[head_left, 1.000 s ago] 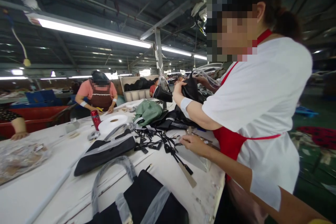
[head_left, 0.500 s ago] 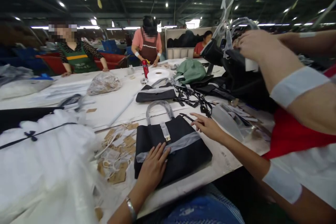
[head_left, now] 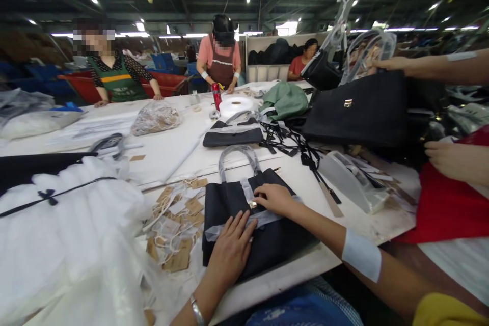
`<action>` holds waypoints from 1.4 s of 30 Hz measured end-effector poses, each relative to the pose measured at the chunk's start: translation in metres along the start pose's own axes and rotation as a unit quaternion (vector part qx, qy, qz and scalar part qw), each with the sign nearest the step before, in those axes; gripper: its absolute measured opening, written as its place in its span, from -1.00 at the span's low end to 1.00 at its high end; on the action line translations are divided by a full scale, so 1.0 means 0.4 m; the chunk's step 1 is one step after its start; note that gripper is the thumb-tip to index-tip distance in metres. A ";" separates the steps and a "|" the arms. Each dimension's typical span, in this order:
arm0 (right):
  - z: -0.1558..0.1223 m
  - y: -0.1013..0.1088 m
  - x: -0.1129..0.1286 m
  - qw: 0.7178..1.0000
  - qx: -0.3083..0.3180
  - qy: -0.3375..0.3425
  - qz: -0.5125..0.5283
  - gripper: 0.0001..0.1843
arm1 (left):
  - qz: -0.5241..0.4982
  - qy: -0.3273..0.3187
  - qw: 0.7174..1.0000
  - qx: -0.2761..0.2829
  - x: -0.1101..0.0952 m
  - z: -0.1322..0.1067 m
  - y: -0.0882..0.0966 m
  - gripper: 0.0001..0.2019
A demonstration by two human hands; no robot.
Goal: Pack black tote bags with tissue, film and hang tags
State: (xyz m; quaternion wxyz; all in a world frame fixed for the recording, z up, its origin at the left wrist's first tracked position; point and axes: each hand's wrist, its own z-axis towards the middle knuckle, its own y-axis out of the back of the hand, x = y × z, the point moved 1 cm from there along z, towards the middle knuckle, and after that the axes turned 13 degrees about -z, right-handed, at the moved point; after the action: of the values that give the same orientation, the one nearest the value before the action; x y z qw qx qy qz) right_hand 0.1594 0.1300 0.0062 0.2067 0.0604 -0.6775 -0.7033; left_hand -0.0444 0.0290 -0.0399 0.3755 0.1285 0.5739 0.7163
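At the near edge of the worktable (head_left: 286,271), a black handbag (head_left: 275,244) is pressed by the left hand (head_left: 231,247), flat, fingers extended, nothing gripped. Gold clasp (head_left: 252,205) met by the right hand (head_left: 275,198), fingers curled; whether pinched cannot be told, fingertips being partly hidden. Bag's left side crowded by kraft hang tags (head_left: 179,255); open tabletop seen off upper right corner.

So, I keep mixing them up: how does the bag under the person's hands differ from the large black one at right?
The near bag lies flat on the table; the far bag is upright. The near bag has a plastic strip across its front, while the far bag shows a gold emblem. Both are black, with plastic-wrapped handles.
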 end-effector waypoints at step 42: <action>-0.174 0.039 -0.259 0.948 0.097 -0.252 0.170 -0.27 | 0.049 -0.017 0.994 -0.093 0.021 0.009 -0.033 -0.38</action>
State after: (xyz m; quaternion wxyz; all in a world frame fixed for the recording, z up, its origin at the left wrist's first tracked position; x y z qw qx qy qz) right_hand 0.2821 0.1043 -0.0040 0.1385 -0.2150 -0.7726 -0.5811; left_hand -0.0429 0.0381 -0.0532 0.3598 0.1334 0.4909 0.7822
